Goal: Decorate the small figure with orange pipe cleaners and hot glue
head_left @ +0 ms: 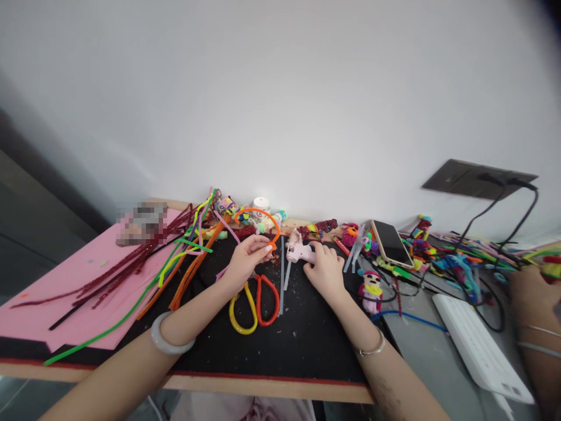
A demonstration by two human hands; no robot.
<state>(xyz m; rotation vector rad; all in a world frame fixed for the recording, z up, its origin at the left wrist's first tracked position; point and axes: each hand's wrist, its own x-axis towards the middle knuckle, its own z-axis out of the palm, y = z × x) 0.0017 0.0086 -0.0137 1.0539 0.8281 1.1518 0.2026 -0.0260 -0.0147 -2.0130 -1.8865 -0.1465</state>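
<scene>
My left hand (246, 259) pinches a bent orange pipe cleaner (258, 217) that arcs up above the black mat (302, 345). My right hand (324, 270) is wrapped around a small pink glue gun (298, 252) lying on the mat, its nozzle toward the orange pipe cleaner's end. Between my forearms lie scissors (256, 304) with one yellow and one red handle, plus clear glue sticks (281, 275).
Loose pipe cleaners (175, 266) fan over a pink sheet (65, 292) at left. Small pipe-cleaner figures (371, 290), a phone (391, 242), cables and a white power strip (475, 345) crowd the right. Another person's hand (532, 292) shows at the right edge. A white wall stands behind.
</scene>
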